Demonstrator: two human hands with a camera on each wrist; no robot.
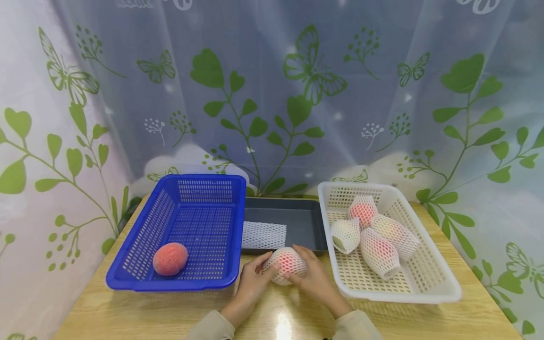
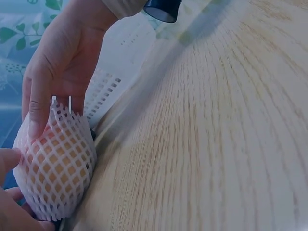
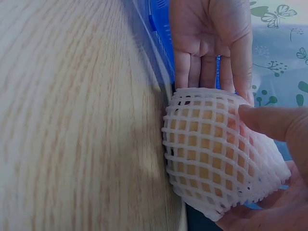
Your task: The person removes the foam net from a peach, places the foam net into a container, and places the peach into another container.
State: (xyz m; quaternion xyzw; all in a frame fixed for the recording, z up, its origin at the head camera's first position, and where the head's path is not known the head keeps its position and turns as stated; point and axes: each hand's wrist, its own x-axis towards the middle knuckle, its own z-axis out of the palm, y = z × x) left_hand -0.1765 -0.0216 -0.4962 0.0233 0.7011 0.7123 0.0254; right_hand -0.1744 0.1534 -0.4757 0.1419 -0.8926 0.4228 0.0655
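Between my two hands is a peach (image 1: pixel 285 265) in a white foam net, just in front of the dark tray. My left hand (image 1: pixel 251 282) grips its left side, thumb on the near face. My right hand (image 1: pixel 316 282) holds the other side with thumb and fingers. In the left wrist view the net's open end shows strands by the right hand (image 2: pixel 62 62). The right wrist view shows the net (image 3: pixel 207 144) stretched over the fruit, the left hand's fingers at its far end. One bare peach (image 1: pixel 170 259) lies in the blue basket (image 1: pixel 176 285).
Behind the hands, the dark tray (image 1: pixel 301 217) holds flat white foam netting (image 1: pixel 264 235). On the right, a white basket (image 1: pixel 403 296) contains several netted peaches (image 1: pixel 379 250). A patterned curtain (image 1: pixel 272 94) hangs behind the wooden table (image 1: pixel 280 311).
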